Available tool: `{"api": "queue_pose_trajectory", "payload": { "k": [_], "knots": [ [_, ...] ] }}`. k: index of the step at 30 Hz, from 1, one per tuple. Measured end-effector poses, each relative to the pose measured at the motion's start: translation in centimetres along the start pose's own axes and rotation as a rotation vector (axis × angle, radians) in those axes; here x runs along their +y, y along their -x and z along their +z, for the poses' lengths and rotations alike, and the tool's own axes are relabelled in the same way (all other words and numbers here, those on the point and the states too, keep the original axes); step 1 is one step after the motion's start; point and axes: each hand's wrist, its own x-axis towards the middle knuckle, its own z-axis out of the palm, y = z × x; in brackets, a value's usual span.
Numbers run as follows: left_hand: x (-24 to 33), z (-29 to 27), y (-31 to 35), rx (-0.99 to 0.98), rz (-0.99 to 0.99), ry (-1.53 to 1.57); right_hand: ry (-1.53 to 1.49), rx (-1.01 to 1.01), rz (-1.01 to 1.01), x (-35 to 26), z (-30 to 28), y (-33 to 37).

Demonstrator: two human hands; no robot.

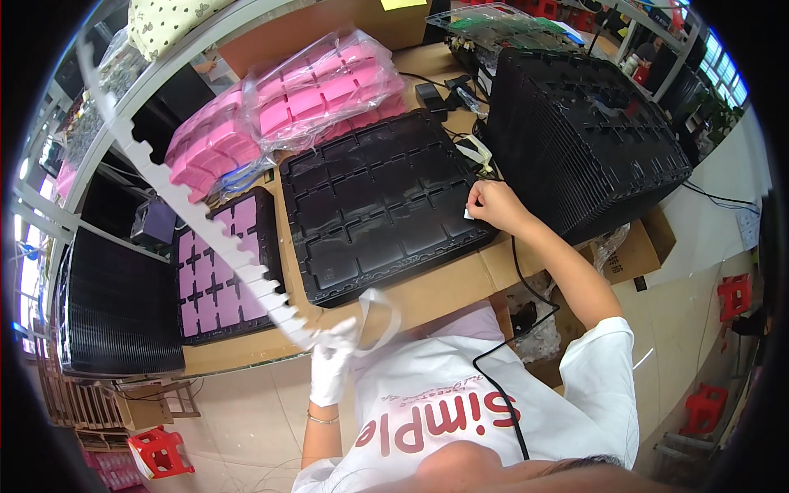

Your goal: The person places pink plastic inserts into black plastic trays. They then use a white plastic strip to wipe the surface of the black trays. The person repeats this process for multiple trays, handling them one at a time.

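Note:
My left hand (331,370), in a white glove, is closed on a long white strip with a notched edge (196,215). The strip runs up and away to the far left, and a loose loop of it curls beside my fingers. At the right edge of a large black compartmented tray (374,181), my bare right hand (497,205) pinches a small white piece (468,214). What the piece is I cannot make out. It is at the tray's edge; whether it touches the tray I cannot tell.
Left of the tray lies a black tray with pink pads (218,271); a tall stack of black trays (123,308) stands beyond. Pink foam blocks in plastic (325,86) sit behind. Another black stack (575,140) rises at right. A black cable (526,283) hangs over the front edge.

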Motion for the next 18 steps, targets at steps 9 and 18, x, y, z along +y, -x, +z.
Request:
{"api": "queue_pose_trajectory", "payload": {
  "k": [9,18],
  "knots": [
    [1.6,-2.3,2.3,0.047,-0.421,0.104,-0.546,-0.113,0.086,0.2,-2.9,3.5],
    [-1.6,-7.7,6.6,0.189,-0.206,-0.234,-1.379,0.157,0.319,7.8,-4.7,28.4]
  ]
}}
